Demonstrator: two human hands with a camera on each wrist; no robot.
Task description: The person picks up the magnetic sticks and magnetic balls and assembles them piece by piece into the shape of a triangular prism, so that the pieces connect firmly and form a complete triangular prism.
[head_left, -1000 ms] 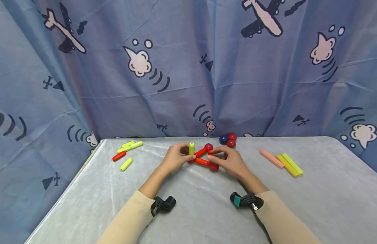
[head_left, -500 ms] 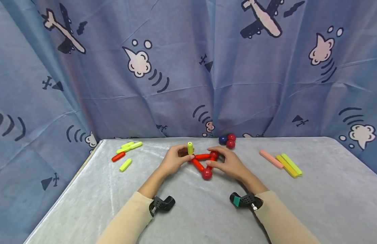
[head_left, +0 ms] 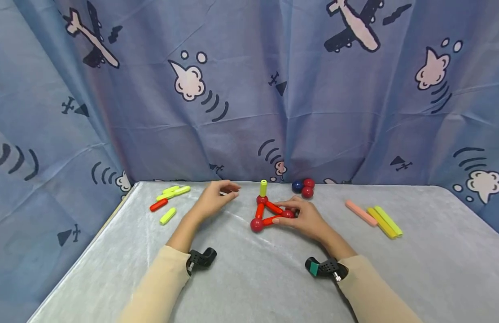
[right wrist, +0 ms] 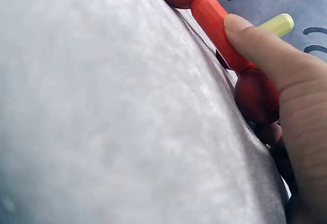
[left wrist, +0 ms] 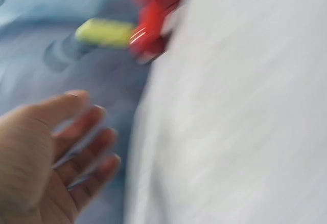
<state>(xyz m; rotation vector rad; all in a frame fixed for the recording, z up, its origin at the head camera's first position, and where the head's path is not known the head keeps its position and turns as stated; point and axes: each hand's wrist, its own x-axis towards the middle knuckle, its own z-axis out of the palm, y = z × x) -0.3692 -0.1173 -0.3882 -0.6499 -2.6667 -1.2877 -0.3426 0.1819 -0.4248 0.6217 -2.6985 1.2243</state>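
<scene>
A triangle of red rods and balls (head_left: 256, 224) lies on the table in the head view. From its far ball a yellow-green rod (head_left: 263, 188) stands upright. My right hand (head_left: 306, 220) holds the triangle at its right corner. In the right wrist view the thumb (right wrist: 260, 45) lies along a red rod (right wrist: 214, 27), near a dark red ball (right wrist: 257, 96); the other fingers are mostly hidden. My left hand (head_left: 213, 199) is apart from the triangle, to its left, its fingers loosely bent and holding nothing. The left wrist view is blurred.
Several yellow-green rods (head_left: 167, 216) and a red rod (head_left: 159, 205) lie at the left. Behind the triangle sit a blue ball (head_left: 297, 186) and two red balls (head_left: 308, 192). A salmon rod (head_left: 361, 212) and two yellowish rods (head_left: 381, 222) lie right. A patterned curtain (head_left: 241, 89) hangs behind.
The triangle has turned, its yellow-green rod now at the far corner. My left hand has let go and moved left. My right hand stays on the triangle.
</scene>
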